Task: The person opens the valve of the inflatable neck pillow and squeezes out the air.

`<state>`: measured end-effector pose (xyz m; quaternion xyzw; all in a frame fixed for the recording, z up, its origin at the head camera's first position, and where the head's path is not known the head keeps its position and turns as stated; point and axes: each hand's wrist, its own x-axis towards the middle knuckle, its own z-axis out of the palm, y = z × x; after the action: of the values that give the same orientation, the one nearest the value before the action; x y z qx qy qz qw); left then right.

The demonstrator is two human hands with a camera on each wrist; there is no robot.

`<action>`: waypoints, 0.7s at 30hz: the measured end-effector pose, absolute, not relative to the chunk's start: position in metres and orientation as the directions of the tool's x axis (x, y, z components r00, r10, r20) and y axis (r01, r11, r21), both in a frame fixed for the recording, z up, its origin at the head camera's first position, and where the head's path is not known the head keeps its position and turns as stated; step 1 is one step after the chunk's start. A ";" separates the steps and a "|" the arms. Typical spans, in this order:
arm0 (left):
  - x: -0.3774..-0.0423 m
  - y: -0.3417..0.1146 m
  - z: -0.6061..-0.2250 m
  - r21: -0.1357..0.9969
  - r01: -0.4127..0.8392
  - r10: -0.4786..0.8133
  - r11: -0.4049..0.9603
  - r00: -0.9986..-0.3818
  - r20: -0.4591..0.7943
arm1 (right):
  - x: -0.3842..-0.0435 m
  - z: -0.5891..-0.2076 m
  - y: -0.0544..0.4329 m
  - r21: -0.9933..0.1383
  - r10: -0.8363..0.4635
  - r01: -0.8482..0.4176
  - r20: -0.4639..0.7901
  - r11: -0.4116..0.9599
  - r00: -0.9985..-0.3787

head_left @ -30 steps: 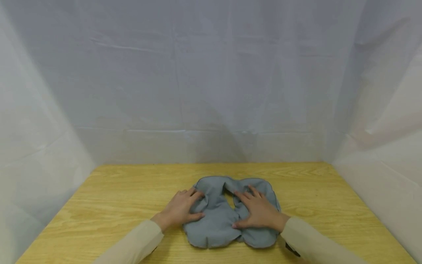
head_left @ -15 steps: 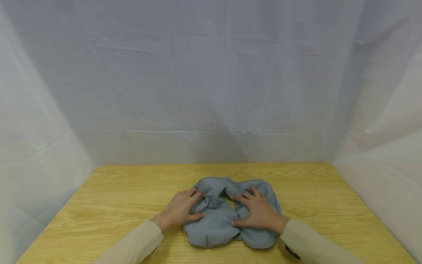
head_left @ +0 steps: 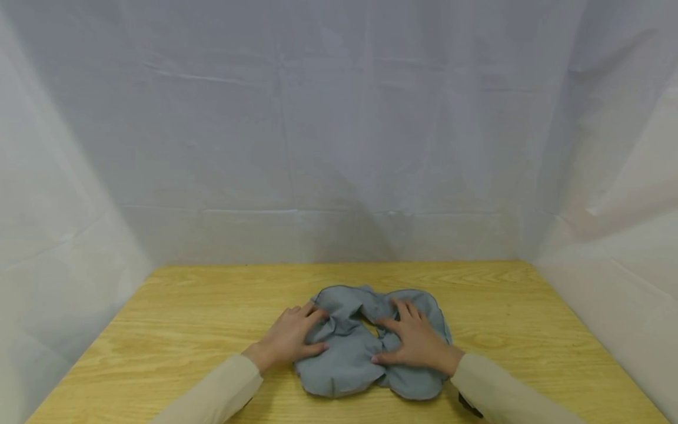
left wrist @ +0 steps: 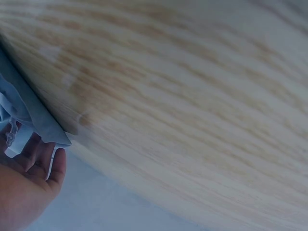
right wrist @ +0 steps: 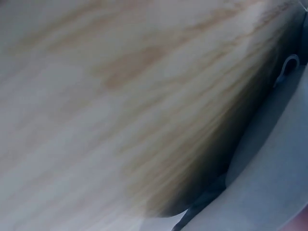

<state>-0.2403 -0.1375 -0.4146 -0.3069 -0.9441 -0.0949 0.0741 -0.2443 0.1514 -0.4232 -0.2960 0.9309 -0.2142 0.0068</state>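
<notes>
Fingers apart — left hand at 9 o'clock, right hand at 3 — rest on a gray cushion at the surface's 6 o'clock, a likely flattening step calling next for even pressure.

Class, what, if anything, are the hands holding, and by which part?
No clear grip on the grey cushion: left hand rests on its left side, right hand on its right.
</notes>
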 end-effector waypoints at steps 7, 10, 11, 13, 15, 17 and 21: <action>-0.239 -0.138 -0.414 0.128 0.594 0.566 0.794 -0.800 0.199 | -0.246 -0.423 0.153 -0.420 -0.538 -0.506 0.048 0.754 -0.841; -0.239 -0.137 -0.414 0.131 0.595 0.567 0.793 -0.800 0.197 | -0.247 -0.423 0.154 -0.406 -0.538 -0.503 0.031 0.764 -0.842; -0.239 -0.137 -0.413 0.134 0.595 0.567 0.792 -0.800 0.196 | -0.247 -0.423 0.154 -0.397 -0.537 -0.504 0.030 0.768 -0.843; -0.239 -0.137 -0.413 0.132 0.592 0.566 0.795 -0.802 0.191 | -0.248 -0.423 0.154 -0.384 -0.538 -0.508 0.036 0.771 -0.842; -0.240 -0.137 -0.413 0.131 0.590 0.565 0.797 -0.804 0.188 | -0.248 -0.424 0.154 -0.376 -0.539 -0.515 0.047 0.771 -0.841; -0.240 -0.137 -0.413 0.130 0.590 0.564 0.797 -0.804 0.189 | -0.248 -0.424 0.154 -0.366 -0.539 -0.521 0.060 0.771 -0.840; -0.239 -0.137 -0.413 0.126 0.591 0.564 0.797 -0.802 0.197 | -0.247 -0.425 0.155 -0.349 -0.541 -0.535 0.088 0.769 -0.836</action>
<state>-0.2395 -0.1372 -0.4130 -0.3056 -0.9448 -0.0911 0.0747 -0.2468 0.1547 -0.4251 -0.2862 0.9406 -0.1827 0.0087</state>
